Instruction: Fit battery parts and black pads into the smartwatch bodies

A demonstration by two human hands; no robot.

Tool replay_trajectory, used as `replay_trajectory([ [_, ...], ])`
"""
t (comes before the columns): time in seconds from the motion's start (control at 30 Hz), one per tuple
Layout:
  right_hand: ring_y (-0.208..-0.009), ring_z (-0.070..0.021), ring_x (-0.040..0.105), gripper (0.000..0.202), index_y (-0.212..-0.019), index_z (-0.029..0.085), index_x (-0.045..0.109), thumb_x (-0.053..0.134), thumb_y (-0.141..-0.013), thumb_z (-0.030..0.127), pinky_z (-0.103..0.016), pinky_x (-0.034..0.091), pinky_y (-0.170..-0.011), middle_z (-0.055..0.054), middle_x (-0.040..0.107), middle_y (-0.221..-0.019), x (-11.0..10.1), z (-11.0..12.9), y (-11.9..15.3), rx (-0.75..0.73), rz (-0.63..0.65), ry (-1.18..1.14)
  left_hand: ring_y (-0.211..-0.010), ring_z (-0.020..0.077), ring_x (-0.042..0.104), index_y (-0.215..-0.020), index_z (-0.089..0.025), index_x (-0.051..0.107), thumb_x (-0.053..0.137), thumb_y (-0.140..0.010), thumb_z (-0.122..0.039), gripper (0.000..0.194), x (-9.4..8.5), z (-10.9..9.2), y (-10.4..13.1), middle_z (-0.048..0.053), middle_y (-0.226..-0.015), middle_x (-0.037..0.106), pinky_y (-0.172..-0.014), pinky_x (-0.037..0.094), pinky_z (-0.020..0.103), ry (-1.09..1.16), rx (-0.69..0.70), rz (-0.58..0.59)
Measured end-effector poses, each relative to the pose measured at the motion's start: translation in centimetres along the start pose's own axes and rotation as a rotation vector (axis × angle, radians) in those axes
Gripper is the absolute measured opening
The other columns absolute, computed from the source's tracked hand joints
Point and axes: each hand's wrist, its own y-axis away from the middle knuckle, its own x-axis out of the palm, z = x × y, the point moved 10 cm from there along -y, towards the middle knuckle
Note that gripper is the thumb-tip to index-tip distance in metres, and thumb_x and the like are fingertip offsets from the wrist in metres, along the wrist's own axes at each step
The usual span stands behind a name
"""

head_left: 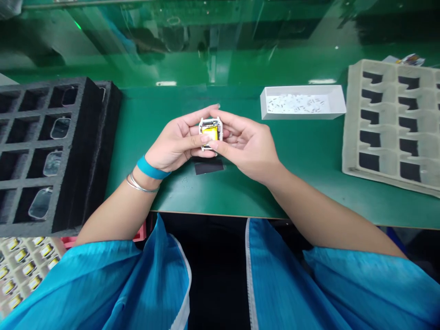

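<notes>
In the upper middle of the frame I have a small white-framed unit with a yellow and white inner block (211, 132), raised over the green tabletop (182, 197), its open face turned up toward me. I judge the step in hand to be a two-handed hold with the thumbs working on that inner block. My bare left hand (172, 142) grips the unit's left side, thumb laid across the block; my bare right hand (256, 146) closes on the right side, thumb tip on the block's lower right corner. What my fingers do behind the frame I cannot tell. The next move, as I judge it, calls for even thumb pressure and firm backing underneath.

My forearms come in from the lower left and lower right, slanting inward so that my fingertips meet; both index fingers arch over the unit's top edge.

Just below my hands lies a flat black rectangle (209, 167). Farther out are a shallow white box (302, 116) at upper right, a pale moulded tray (352, 128) at the right edge and a black foam tray (74, 169) at left.
</notes>
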Motion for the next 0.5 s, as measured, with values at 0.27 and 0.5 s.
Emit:
replay_trajectory([
  [0.27, -0.096, -0.0172, 0.071, 0.05, -0.13, 0.024, 0.065, 0.071, -0.082, 0.035, -0.032, 0.065, -0.084, -0.001, 0.072, -0.111, 0.1, 1.1, 0.5, 0.05, 0.002, -0.012, -0.107, 0.0305, 0.071, -0.145, -0.036, 0.048, 0.076, -0.076, -0.002, 0.082, -0.2, 0.2, 0.8, 0.001, -0.11, 0.076, -0.076, 0.067, 0.031, 0.159, -0.057, -0.072],
  [0.5, -0.094, -0.0158, 0.071, 0.05, -0.133, 0.026, 0.063, 0.07, -0.084, 0.033, -0.03, 0.065, -0.083, 0.0, 0.072, -0.108, -0.1, 2.8, 1.1, -0.063, -0.021, 0.063, -0.104, 0.0306, 0.072, -0.148, -0.041, 0.041, 0.08, -0.069, 0.003, 0.099, 0.1, -0.6, 1.2, -0.002, -0.103, 0.077, -0.081, 0.066, 0.035, 0.084, 0.014, -0.012],
])
